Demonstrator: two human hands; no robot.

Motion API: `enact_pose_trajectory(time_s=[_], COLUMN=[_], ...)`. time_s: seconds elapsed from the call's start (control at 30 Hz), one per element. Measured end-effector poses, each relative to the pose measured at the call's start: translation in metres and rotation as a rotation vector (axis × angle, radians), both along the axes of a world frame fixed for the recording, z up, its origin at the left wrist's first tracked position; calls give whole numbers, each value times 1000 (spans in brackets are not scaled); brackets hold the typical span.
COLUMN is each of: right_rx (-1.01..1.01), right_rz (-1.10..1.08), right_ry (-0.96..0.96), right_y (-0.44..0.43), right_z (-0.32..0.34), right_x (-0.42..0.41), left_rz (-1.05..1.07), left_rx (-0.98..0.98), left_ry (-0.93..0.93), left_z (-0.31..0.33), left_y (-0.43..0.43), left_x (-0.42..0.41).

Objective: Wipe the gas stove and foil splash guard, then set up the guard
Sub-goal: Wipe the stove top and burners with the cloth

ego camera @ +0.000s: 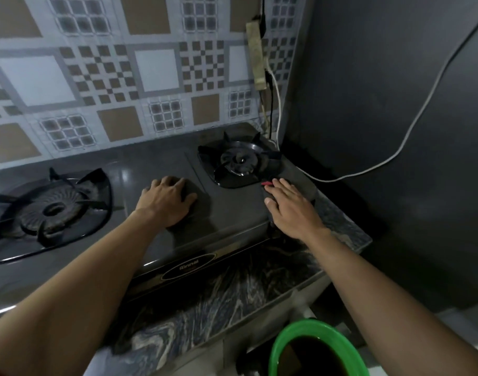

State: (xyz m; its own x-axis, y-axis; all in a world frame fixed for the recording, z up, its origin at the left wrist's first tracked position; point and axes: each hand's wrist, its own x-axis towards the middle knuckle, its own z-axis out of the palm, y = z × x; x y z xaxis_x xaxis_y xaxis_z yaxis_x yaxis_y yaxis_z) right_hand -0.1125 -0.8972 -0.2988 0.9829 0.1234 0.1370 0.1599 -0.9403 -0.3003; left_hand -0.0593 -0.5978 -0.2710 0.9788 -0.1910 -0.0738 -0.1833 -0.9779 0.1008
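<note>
limp cloth (305,191), best bunched at its edge, is pressed by flat right hand (289,206) at 3 o'clock on stove (232,213); left hand (166,200) grip cannot be told.

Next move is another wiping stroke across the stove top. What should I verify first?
1. Flames: none at left burner or right burner: ok.
2. Cloth: dark cloth lies flat under the right hand, fingers straight: ok.
3. Left hand rests on the stove top between the burners: ok; whether there is a cloth beneath it: cannot tell.
4. White cable runs close to the stove's right edge: not ok, mind it.
5. Foil splash guard: not in view, cannot tell.
</note>
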Motion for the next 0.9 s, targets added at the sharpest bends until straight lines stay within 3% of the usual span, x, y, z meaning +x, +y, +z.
enact_pose_trajectory(time_s=[0.4, 0.9], right_rx=[81, 397], right_rz=[-137, -34], right_ry=[21, 314], right_y=[-63, -96], right_z=[-3, 10], right_x=[33, 141], left_rz=[70, 113], left_rx=[-5, -13], left_ry=[-125, 18], left_z=[5, -9], left_y=[7, 25], left_x=[17, 44])
